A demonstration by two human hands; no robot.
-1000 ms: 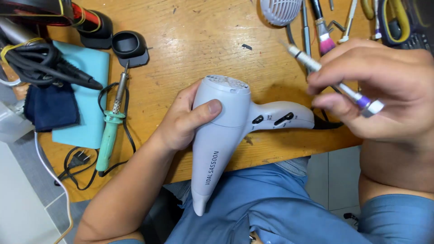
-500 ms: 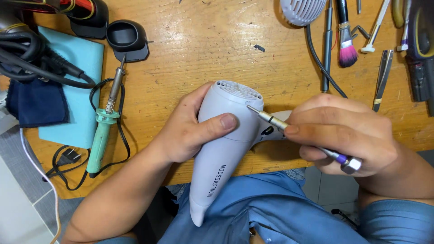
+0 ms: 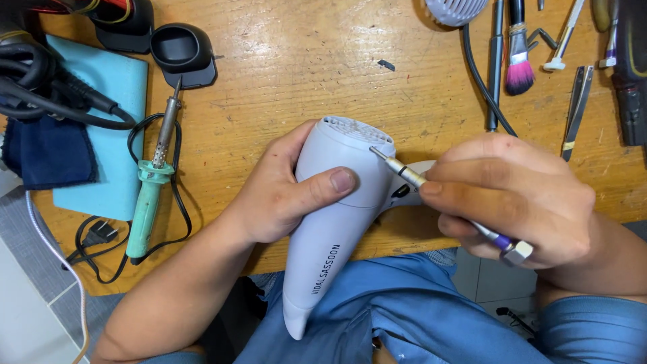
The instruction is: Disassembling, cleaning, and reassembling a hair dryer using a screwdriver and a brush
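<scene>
- The left hand grips the pale grey plastic hair dryer at the near edge of the wooden table.
- The right hand is closed around a slim metal screwdriver with a purple end; its tip touches the dryer's rear rim.
- It looks like a screw-loosening step; the tip must sit straight.

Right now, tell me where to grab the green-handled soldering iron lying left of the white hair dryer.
Grip the green-handled soldering iron by its green plastic handle, coming from above. It lies flat on the wooden table, metal tip pointing away; the handle is the thickest, clear part.

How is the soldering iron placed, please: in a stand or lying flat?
Lying flat: the soldering iron rests on the bench, tip pointing away, no stand.
</scene>
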